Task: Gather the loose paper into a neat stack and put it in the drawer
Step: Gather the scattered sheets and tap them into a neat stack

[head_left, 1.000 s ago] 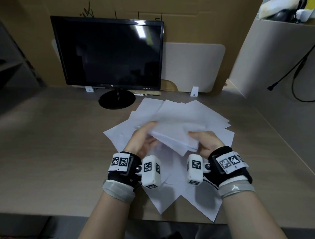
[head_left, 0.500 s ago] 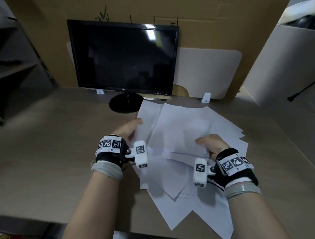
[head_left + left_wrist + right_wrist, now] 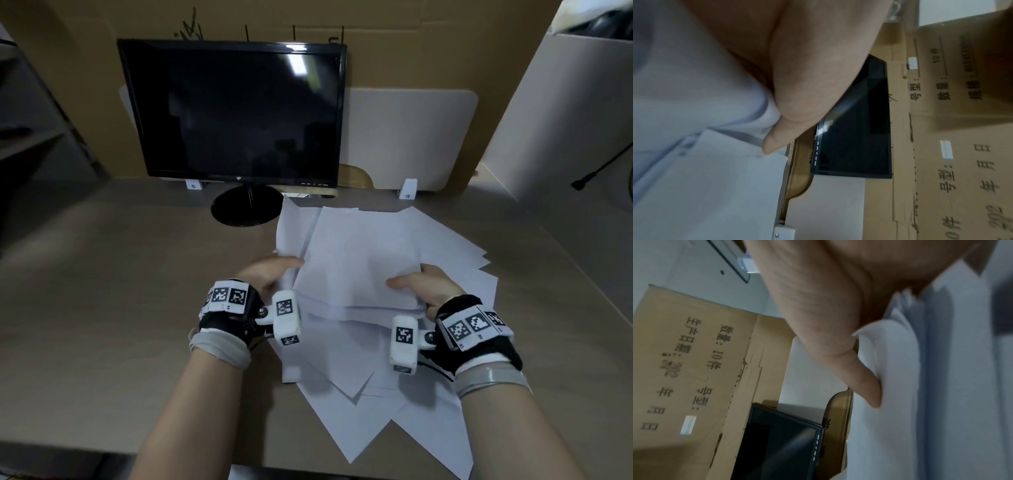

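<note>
Left hand (image 3: 270,274) and right hand (image 3: 424,286) each pinch opposite edges of a sheaf (image 3: 359,263) before the monitor (image 3: 236,113), likely to square it above the loose sheets (image 3: 346,370).

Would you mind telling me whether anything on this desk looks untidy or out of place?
Yes: the loose paper lies fanned at odd angles across the desk, one corner reaching its near edge. The left hand and right hand grip a bunch whose edges are not squared.

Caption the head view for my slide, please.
Both hands, left hand and right hand, grip a sheaf of paper above scattered sheets.
</note>
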Demonstrator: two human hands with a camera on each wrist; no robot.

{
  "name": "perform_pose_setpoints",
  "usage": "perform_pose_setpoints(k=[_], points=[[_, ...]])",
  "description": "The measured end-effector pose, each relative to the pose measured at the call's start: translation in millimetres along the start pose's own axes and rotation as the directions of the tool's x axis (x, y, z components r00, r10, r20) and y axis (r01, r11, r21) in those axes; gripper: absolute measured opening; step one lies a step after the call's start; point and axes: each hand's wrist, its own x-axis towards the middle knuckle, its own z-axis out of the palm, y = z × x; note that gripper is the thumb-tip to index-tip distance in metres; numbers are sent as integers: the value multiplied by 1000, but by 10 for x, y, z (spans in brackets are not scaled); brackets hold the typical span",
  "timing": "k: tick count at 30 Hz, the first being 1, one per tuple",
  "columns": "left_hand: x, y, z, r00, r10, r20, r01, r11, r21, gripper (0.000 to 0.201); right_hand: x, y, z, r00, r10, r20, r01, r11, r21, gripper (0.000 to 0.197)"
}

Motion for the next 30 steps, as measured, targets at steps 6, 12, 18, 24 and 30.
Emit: perform_pose_setpoints(k=[6, 12, 18, 24, 30], points=[[-49, -80, -25, 999, 19, -29, -22, 994, -111, 24, -91, -53, -83, 995, -81, -60, 85, 994, 62, 45], [77, -142, -147, 996, -9, -92, -1, 994, -110, 24, -96, -52, -15, 997, -75, 35, 73, 996, 52, 51], [34, -122, -160, 998, 52, -47, -63, 966, -252, 29, -67, -158, 324, 981, -111, 162, 121, 991, -57, 50], [18, -163, -88, 999, 46, 9, -45, 997, -68, 48, -82, -183, 419, 974, -165, 158, 178, 982, -69, 50], [-100, -111, 41, 962, 263, -79, -271, 955, -121, 26, -104, -171, 248, 991, -129, -26, 123, 979, -165, 67]])
